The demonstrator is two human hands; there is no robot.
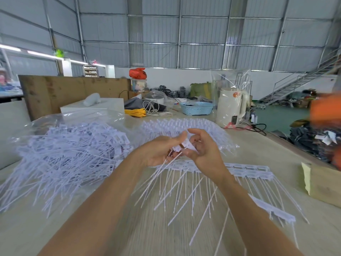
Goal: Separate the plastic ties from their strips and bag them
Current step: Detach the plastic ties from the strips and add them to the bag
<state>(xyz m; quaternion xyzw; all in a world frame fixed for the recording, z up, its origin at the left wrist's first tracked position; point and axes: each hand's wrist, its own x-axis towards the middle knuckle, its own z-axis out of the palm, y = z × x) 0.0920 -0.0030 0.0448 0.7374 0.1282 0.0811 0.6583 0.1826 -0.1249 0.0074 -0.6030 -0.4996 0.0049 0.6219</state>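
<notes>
bagged ties (70,150) left, kettle (230,108) behind

No text seems legible; the kettle (230,106) sticker is blurred.

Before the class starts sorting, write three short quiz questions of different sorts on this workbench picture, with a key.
1. True or false: the clear plastic bag of loose white plastic ties lies to the person's left.
2. What do the left hand and the right hand hold between them? A) a yellow cord B) white plastic ties C) a blue basket
3. Fill in: the flat white strips of joined ties lie on the pale wooden ____.

Key: 1 true. 2 B: both hands grip a small bunch of white plastic ties. 3 table.
</notes>
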